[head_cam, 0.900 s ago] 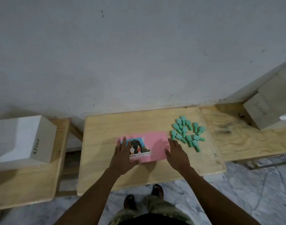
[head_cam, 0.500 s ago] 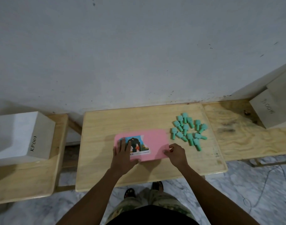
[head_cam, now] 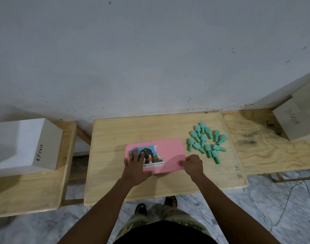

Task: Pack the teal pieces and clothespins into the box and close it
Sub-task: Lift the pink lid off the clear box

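Your left hand point(head_cam: 135, 163) lies flat, palm down, fingers straight and spread on the pink box point(head_cam: 168, 152). Your right hand point(head_cam: 193, 164) is curled, knuckles up, pinching the box's edge under its thumb. Both bare forearms reach forward.

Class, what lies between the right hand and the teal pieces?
Only bare table lies between the right hand and the teal pieces, per the head view.

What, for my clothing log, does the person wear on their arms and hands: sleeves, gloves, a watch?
Nothing visible. The left forearm and right forearm are bare down to the frame's lower edge, with no sleeve in view. The left hand and right hand are ungloved, and neither wrist shows a watch or band. Rings are too small to tell.
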